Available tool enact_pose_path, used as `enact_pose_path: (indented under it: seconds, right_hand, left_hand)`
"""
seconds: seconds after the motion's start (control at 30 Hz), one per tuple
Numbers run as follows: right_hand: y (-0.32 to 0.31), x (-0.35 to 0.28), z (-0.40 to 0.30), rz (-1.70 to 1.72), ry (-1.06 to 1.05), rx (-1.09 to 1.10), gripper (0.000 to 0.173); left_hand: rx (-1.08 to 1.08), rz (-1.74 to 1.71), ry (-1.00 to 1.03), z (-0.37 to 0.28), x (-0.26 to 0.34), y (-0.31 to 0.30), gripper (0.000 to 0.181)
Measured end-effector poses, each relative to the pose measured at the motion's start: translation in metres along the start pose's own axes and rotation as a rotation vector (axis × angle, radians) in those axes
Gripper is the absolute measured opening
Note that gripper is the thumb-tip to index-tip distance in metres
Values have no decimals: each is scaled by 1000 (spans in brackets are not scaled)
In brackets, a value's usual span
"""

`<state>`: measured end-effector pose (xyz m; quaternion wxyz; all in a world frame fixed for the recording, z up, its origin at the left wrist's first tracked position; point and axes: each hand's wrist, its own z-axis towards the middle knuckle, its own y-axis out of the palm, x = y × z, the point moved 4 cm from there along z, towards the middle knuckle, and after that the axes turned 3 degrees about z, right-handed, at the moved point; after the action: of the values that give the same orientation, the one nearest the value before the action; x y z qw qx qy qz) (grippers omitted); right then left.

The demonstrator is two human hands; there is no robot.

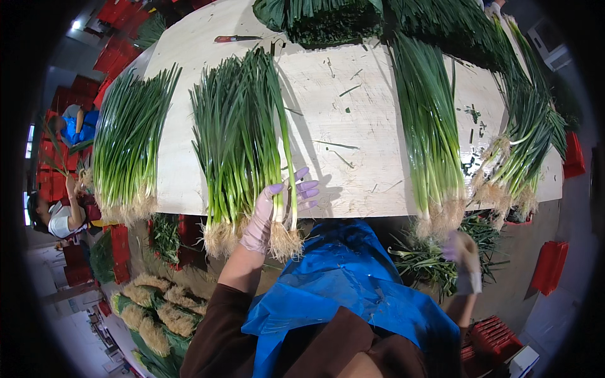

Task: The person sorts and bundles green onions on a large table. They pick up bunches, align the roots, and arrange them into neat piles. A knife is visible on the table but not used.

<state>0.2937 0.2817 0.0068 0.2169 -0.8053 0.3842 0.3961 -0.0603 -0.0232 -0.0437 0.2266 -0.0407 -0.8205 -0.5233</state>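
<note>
My left hand [264, 212], in a thin pale glove with purple fingertips, has a few green onion stalks [279, 210] between thumb and fingers, just above their roots. Against its left side lies a wider bunch of green onions [231, 141], roots over the table's near edge. My right hand [461, 255], gloved and blurred, is below the roots of another green onion bunch [432, 137]. Whether it touches those roots or holds anything, I cannot tell.
On the pale table [350, 184] lie a knife [236, 38], leaf scraps, another bunch [132, 141] and a tangled pile [515, 156]. A large leafy heap [331, 21] covers the far side. Rooted bundles [160, 312] and cut leaves [439, 264] lie below. Other people [64, 212] sit left.
</note>
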Motion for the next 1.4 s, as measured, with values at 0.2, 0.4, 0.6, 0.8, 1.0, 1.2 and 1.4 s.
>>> enact_pose_path:
  seconds: [0.2,0.4,0.6,0.8,1.0,1.2,1.4]
  right_hand:
    - [249,5,3,59,83,-810,42]
    - [351,40,18,-39,313,-887,21]
    - [345,57,20,203,437,-804,17]
    - [339,81,25,371,537,-650,11]
    - [336,82,28,487,449,-686,14]
    - [319,79,39,128,109,-761,29]
    - [292,63,23,6,112,-825,29]
  left_hand:
    - [-40,8,-41,11,-6,5,88]
    - [115,360,-29,7,-12,-2,67]
    - [329,483,42,-6,-16,-12,46]
    - [804,197,219,-4,-27,-32,21]
    - [911,191,227,8,-32,-46,21]
    - [654,306,244,16,-14,-3,39]
    - [720,305,77,22,-26,-10,37]
